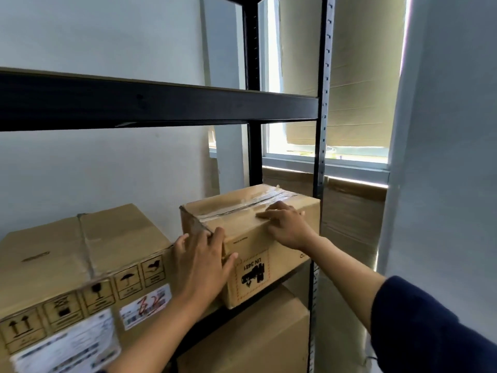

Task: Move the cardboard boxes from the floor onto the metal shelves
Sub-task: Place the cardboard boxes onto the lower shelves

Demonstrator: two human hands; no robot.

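Note:
A small taped cardboard box [279, 238] with an upside-down "UN 3481" label rests on the black metal shelf [242, 314], at its right end by the front upright. My left hand [201, 267] is pressed against the box's near left corner, fingers over the edge. My right hand [286, 224] lies flat on the box's top front edge. To the left on the same shelf sits a larger cardboard box [80, 265] with handling symbols and white labels.
An upper shelf beam [161, 103] runs across above. The slotted front upright [321, 157] stands right of the small box. Another cardboard box [255, 343] sits on the level below. A window [336, 103] and stacked cardboard lie behind; a wall stands at the right.

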